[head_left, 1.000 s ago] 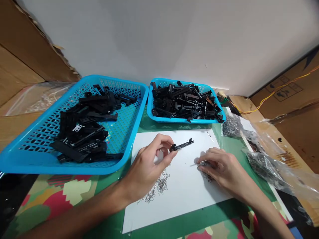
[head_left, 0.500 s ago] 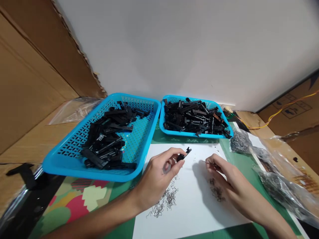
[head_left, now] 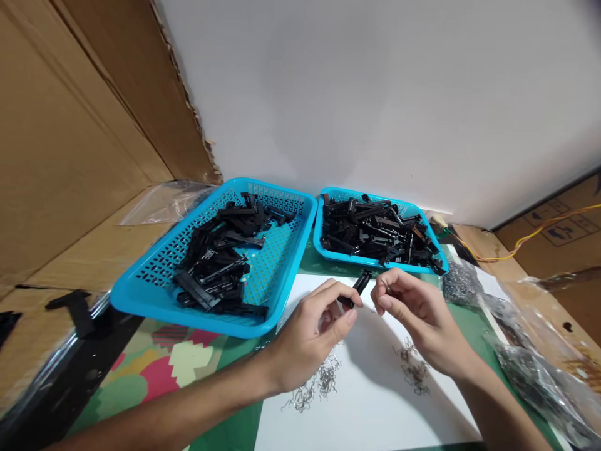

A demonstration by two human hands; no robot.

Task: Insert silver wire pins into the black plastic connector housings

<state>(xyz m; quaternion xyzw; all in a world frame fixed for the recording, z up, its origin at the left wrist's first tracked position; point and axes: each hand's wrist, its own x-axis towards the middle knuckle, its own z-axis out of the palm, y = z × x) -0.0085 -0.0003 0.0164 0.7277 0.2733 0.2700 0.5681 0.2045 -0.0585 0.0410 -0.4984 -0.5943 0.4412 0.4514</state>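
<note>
My left hand (head_left: 312,335) pinches a slim black plastic part (head_left: 360,285) between thumb and fingers, its far end tilted up and right. Close to its right side, my right hand (head_left: 417,316) is closed in a pinch. Something small and thin shows at those fingertips, too small to name. Below the hands lies a white sheet (head_left: 361,401). One pile of small bent metal wires (head_left: 323,379) rests on it by my left wrist, partly covered. A second, browner pile of bent wires (head_left: 413,369) lies under my right hand.
Two blue baskets hold black plastic parts: a larger left basket (head_left: 282,307) and a fuller right basket (head_left: 350,258). Plastic bags of small metal pieces (head_left: 535,382) lie at the right. Cardboard (head_left: 94,100) stands at left; a yellow wire (head_left: 519,241) runs at right.
My right hand has moved up and left, close beside the black part. The part now points more upright in my left hand. The whole view has shifted slightly.
</note>
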